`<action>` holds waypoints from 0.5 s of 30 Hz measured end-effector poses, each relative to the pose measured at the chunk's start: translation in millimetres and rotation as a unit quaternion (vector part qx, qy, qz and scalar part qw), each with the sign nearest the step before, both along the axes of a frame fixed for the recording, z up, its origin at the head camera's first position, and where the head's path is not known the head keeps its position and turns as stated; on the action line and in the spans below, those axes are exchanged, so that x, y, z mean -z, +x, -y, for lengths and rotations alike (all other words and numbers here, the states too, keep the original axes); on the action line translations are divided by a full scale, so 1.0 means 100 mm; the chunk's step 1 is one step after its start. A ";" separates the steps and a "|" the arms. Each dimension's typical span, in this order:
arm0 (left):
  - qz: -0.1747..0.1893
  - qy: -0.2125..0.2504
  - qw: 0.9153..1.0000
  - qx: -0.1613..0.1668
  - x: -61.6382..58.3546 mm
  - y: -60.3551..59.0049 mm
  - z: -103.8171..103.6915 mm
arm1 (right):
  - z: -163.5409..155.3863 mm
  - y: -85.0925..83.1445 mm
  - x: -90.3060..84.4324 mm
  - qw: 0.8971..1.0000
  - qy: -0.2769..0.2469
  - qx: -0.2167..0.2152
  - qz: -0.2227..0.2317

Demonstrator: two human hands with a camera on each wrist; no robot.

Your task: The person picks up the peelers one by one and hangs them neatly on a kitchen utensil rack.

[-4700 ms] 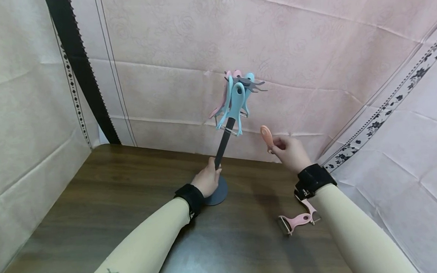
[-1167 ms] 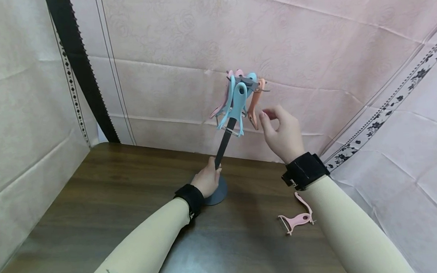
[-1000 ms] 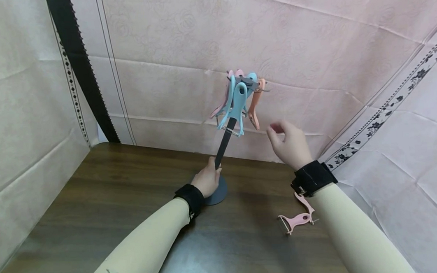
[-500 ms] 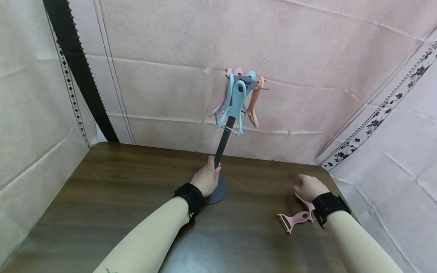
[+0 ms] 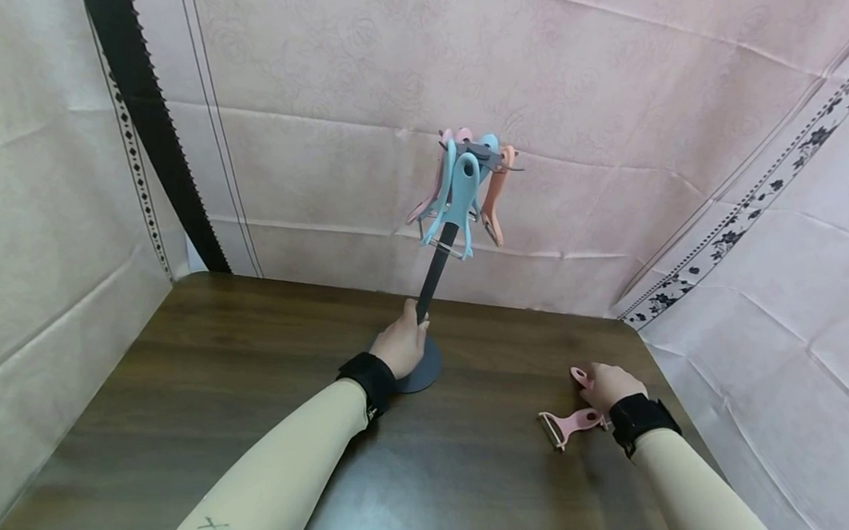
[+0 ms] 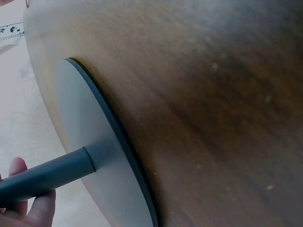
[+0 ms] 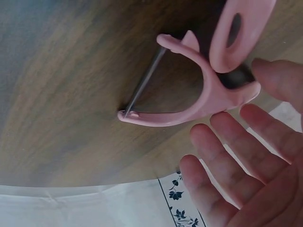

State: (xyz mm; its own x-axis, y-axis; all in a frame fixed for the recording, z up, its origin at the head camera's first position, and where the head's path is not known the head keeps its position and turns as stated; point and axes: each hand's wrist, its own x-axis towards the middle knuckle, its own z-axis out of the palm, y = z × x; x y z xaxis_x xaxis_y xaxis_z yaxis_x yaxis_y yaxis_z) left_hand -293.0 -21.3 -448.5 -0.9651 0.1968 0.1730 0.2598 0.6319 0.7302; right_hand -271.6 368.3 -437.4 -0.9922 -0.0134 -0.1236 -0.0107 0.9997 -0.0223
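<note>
the dark wood table (image 5: 208, 404) stands in a corner hung with pale pink cloth (image 5: 602, 87), a black strip (image 5: 151, 127) running down the left; the left hand (image 5: 400, 348) grips the grey stand (image 5: 435, 276) low on its pole, blue and pink peelers hanging at its top; the right hand (image 5: 613, 385), fingers loosely spread, touches a pink peeler (image 5: 575, 422) lying near the table's right edge
</note>
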 end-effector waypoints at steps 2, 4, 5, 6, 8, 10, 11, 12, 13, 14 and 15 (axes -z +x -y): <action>-0.002 -0.002 1.000 -0.001 0.00 0.00 0.00 | -0.01 0.00 0.01 1.000 -0.002 0.002 -0.003; -0.003 -0.004 1.000 -0.002 0.00 0.00 0.00 | -0.02 0.00 0.02 1.000 -0.003 0.007 -0.003; -0.003 -0.003 1.000 -0.002 0.00 0.00 0.00 | -0.03 0.00 0.02 1.000 -0.004 0.010 -0.002; -0.003 -0.002 1.000 -0.001 -0.01 0.00 0.00 | -0.04 0.01 0.03 1.000 -0.003 0.014 -0.002; -0.003 -0.003 1.000 -0.002 -0.01 0.00 0.00 | -0.05 0.02 0.05 1.000 -0.002 0.023 -0.002; -0.001 -0.004 1.000 -0.003 0.00 0.00 0.00 | -0.06 0.03 0.06 1.000 0.000 0.030 -0.004; -0.001 -0.004 1.000 -0.004 0.00 0.00 0.00 | -0.07 0.03 0.07 1.000 0.001 0.031 -0.006; -0.001 -0.005 1.000 -0.004 0.00 0.00 0.00 | -0.07 0.03 0.08 0.999 0.002 0.032 -0.008; -0.001 -0.006 1.000 -0.005 0.00 0.00 -0.01 | -0.07 0.03 0.08 0.999 0.003 0.032 -0.009; -0.001 -0.006 1.000 -0.005 0.00 0.00 -0.01 | -0.07 0.03 0.08 0.999 0.004 0.033 -0.010; -0.001 -0.005 1.000 -0.006 0.00 0.00 -0.01 | -0.07 0.03 0.08 0.999 0.004 0.032 -0.011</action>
